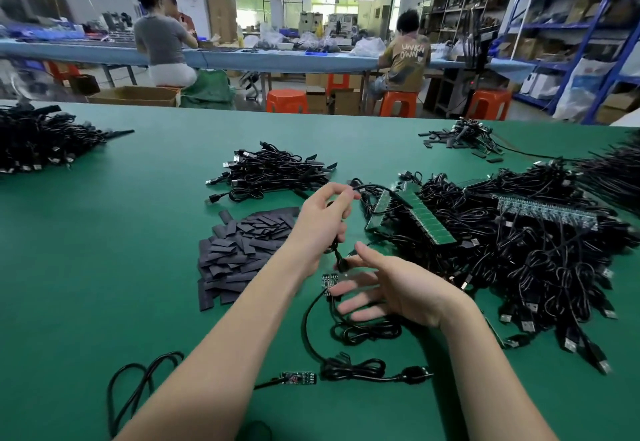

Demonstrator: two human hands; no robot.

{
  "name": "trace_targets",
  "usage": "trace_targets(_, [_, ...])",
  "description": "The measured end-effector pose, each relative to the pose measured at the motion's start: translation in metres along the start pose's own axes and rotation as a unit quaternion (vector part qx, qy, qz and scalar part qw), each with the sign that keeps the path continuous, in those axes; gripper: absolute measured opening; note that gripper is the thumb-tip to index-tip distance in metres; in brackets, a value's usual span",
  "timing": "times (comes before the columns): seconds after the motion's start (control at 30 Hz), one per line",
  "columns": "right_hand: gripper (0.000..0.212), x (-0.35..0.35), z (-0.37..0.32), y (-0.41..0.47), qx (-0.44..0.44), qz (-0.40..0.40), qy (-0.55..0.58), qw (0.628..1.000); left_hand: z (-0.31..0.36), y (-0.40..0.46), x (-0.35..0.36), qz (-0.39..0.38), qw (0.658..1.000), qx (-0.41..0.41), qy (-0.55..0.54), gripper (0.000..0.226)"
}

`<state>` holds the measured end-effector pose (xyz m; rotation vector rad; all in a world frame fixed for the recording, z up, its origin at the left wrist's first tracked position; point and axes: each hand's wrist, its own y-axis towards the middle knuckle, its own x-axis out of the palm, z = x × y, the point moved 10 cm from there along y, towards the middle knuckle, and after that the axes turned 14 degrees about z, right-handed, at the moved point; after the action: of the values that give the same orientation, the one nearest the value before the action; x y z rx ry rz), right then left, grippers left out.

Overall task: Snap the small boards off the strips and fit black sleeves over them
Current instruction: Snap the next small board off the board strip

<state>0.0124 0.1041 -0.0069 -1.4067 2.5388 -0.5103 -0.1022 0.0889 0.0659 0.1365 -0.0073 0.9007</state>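
A thin black cable (346,194) is pinched by the left hand (320,222) and hangs down to a small board (329,280) at the centre of the table (121,267). The right hand (391,288) is released, fingers spread just beside the board, grasping nothing. The board is judged light, stiff and fragile; it is best taken by its edges, clear of the solder joints. The sleeves (242,253), piled left of the hands, appear thin, flat and soft, and are likely to need opening. Uncut strips (426,215) lie right, among tangled cables. A second board (298,378) lies near. The table is covered in smooth green matting. Beyond it, seated workers, orange stools and shelving are seen.
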Motion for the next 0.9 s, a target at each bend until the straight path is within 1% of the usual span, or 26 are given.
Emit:
trace_targets(0.03, [0.065, -0.002, 0.000, 0.002, -0.005, 0.011, 0.004, 1.000, 0.004, 0.010, 0.004, -0.007, 0.998, 0.027, 0.059, 0.019])
trace_targets(0.1, [0.058, -0.006, 0.000, 0.005, -0.016, 0.026, 0.007, 1.000, 0.015, 0.032, 0.008, -0.015, 0.981, 0.083, 0.172, 0.019])
trace_targets(0.17, [0.051, -0.007, 0.000, 0.007, -0.026, 0.029, 0.004, 0.999, 0.025, 0.053, 0.006, -0.013, 0.958, 0.127, 0.257, 0.021])
trace_targets(0.23, [0.052, -0.008, 0.001, 0.009, -0.030, 0.029, 0.009, 0.999, 0.036, 0.073, -0.001, 0.000, 0.925, 0.178, 0.335, 0.022])
trace_targets(0.27, [0.054, -0.009, 0.001, 0.010, -0.031, 0.029, 0.015, 0.999, 0.044, 0.082, -0.006, 0.013, 0.896, 0.221, 0.384, 0.022])
trace_targets(0.33, [0.054, -0.011, 0.001, 0.012, -0.032, 0.030, 0.024, 0.999, 0.054, 0.099, -0.018, 0.041, 0.819, 0.309, 0.482, 0.022])
trace_targets(0.37, [0.054, -0.011, 0.002, 0.012, -0.032, 0.028, 0.027, 0.999, 0.053, 0.108, -0.025, 0.043, 0.780, 0.327, 0.532, 0.024])
trace_targets(0.4, [0.054, -0.011, 0.001, 0.012, -0.032, 0.026, 0.028, 0.999, 0.045, 0.119, -0.034, 0.037, 0.741, 0.322, 0.589, 0.027])
trace_targets(0.47, [0.055, -0.011, 0.002, 0.013, -0.032, 0.024, 0.029, 0.999, 0.025, 0.135, -0.054, 0.028, 0.666, 0.286, 0.688, 0.030])
trace_targets(0.5, [0.056, -0.011, 0.002, 0.013, -0.031, 0.024, 0.032, 0.999, 0.017, 0.138, -0.062, 0.034, 0.645, 0.277, 0.711, 0.031])
trace_targets(0.53, [0.057, -0.011, 0.001, 0.013, -0.030, 0.024, 0.034, 0.999, 0.013, 0.139, -0.067, 0.044, 0.642, 0.277, 0.713, 0.035])
trace_targets(0.6, [0.058, -0.011, 0.001, 0.013, -0.029, 0.023, 0.036, 0.999, 0.006, 0.137, -0.070, 0.050, 0.667, 0.277, 0.690, 0.046])
trace_targets(0.67, [0.058, -0.011, 0.001, 0.013, -0.030, 0.022, 0.037, 0.999, -0.002, 0.138, -0.073, 0.054, 0.694, 0.251, 0.672, 0.053])
trace_targets(0.73, [0.058, -0.011, 0.001, 0.012, -0.031, 0.022, 0.039, 0.999, -0.007, 0.143, -0.081, 0.066, 0.737, 0.207, 0.640, 0.043])
trace_targets(0.8, [0.058, -0.011, 0.001, 0.012, -0.031, 0.022, 0.041, 0.998, -0.014, 0.148, -0.082, 0.045, 0.785, 0.167, 0.595, 0.031])
trace_targets(0.83, [0.058, -0.011, 0.001, 0.012, -0.031, 0.022, 0.042, 0.998, -0.020, 0.150, -0.079, 0.020, 0.796, 0.149, 0.586, 0.028])
trace_targets(0.9, [0.058, -0.011, 0.001, 0.012, -0.030, 0.020, 0.044, 0.998, -0.030, 0.153, -0.073, -0.025, 0.792, 0.127, 0.596, 0.025])
